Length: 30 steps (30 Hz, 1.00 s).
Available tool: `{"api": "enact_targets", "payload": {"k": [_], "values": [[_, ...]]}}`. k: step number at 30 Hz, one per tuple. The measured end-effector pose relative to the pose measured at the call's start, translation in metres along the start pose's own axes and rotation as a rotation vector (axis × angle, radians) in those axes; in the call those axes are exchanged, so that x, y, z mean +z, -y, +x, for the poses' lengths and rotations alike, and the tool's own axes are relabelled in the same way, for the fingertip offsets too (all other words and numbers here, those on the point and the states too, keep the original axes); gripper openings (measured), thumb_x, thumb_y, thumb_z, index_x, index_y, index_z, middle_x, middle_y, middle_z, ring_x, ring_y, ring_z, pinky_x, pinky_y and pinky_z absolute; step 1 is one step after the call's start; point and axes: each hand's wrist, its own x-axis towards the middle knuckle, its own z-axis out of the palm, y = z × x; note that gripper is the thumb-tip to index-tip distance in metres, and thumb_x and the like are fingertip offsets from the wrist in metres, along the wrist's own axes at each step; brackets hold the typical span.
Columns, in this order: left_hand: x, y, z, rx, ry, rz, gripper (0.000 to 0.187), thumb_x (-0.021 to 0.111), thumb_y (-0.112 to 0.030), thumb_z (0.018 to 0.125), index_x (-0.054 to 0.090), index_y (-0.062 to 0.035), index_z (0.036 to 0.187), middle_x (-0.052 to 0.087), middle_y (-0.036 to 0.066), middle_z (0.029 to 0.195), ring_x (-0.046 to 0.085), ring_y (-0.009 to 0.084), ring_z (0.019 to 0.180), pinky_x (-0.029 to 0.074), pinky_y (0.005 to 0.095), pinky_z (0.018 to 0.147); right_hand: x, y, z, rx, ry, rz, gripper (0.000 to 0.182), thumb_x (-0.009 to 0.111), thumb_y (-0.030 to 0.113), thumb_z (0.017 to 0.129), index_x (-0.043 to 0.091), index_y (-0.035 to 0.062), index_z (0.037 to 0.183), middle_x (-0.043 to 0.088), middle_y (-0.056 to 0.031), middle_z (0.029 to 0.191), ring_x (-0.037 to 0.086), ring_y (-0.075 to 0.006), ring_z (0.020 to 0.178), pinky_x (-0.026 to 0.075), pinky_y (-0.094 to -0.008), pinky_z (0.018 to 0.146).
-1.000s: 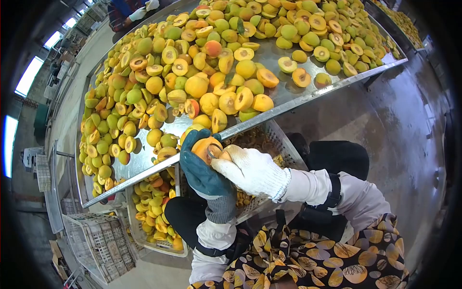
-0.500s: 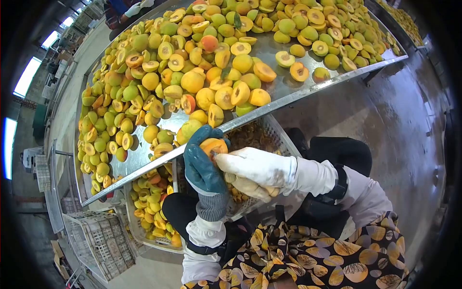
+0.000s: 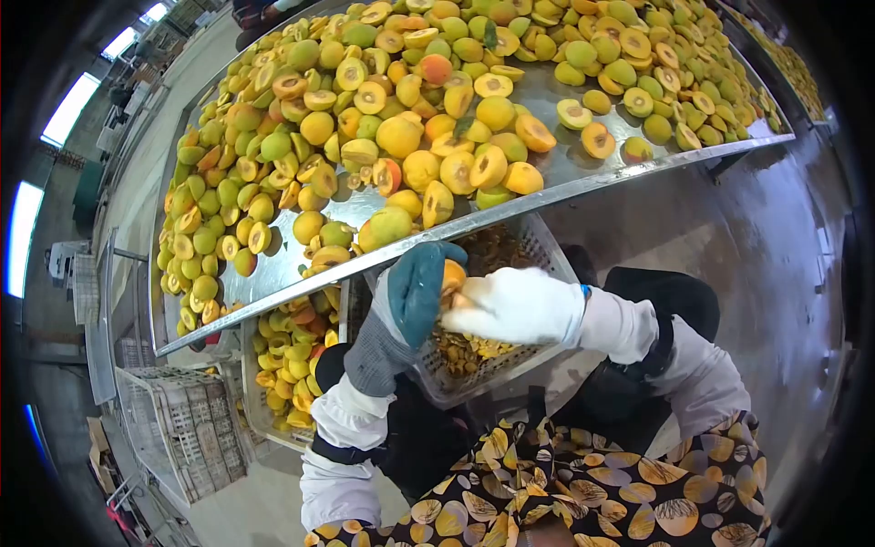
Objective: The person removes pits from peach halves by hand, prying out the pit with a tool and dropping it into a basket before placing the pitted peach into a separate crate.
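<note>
A yellow peach half sits in my left hand, which wears a teal-coated glove with a grey knit cuff and is closed around the fruit. My right hand, in a white glove, is closed with its fingertips against the cut side of the peach half. Whatever its fingers grip is hidden. Both hands are over a white plastic crate of brownish scraps and pits, just below the edge of the metal table. Heaped on that table are many halved peaches, green to orange, several with pits showing.
Under the table at left, another crate holds peach halves. Beyond it stands a slatted crate on the floor. My knees are on both sides of the scrap crate. A person's dark sleeve shows at the table's far left.
My left hand has turned inward and tipped the peach half toward my right hand, whose fingers have drawn together against it. The view has shifted slightly, moving the table rightward.
</note>
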Motion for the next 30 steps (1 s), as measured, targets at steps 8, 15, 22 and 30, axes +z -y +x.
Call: {"api": "enact_targets", "payload": {"k": [8,15,22,30], "values": [[-0.049,0.010,-0.063,-0.085,-0.286,0.185,0.021,0.051,-0.019,0.099,0.065,-0.0041,0.101,0.068,0.011,0.099,0.069,0.0273,0.086,0.055,0.0370,0.080,0.019,0.012,0.002,-0.283,-0.140,-0.593,0.042,0.067,0.056,0.088,0.061,0.0153,0.078,0.059,-0.0060,0.054,0.064,-0.0255,0.048,0.047,-0.0393,0.039],[-0.148,0.059,-0.116,-0.519,-0.709,1.181,0.029,0.065,-0.026,0.095,0.069,-0.0013,0.109,0.071,0.021,0.102,0.067,0.0401,0.094,0.053,0.0459,0.086,0.020,-0.004,0.005,0.332,0.159,-0.337,0.052,0.056,0.056,0.094,0.066,0.0058,0.104,0.069,-0.0180,0.079,0.070,-0.0358,0.081,0.055,-0.0452,0.070],[-0.127,0.055,0.002,-0.308,-0.160,1.037,0.053,0.072,-0.048,0.086,0.067,-0.0081,0.120,0.071,0.021,0.104,0.069,0.0347,0.098,0.053,0.0422,0.086,0.030,-0.031,0.010,0.454,0.249,-0.505,0.055,0.053,0.057,0.094,0.068,0.0047,0.100,0.073,-0.0204,0.088,0.071,-0.0392,0.085,0.055,-0.0475,0.078],[-0.155,0.102,0.027,-0.169,-0.162,0.648,0.038,0.069,-0.038,0.093,0.063,-0.0061,0.113,0.069,0.009,0.084,0.068,0.0221,0.073,0.055,0.0340,0.069,0.007,0.000,0.019,0.376,0.031,-0.222,0.051,0.053,0.057,0.095,0.065,0.0076,0.104,0.071,-0.0186,0.083,0.071,-0.0352,0.077,0.054,-0.0445,0.071]]}}
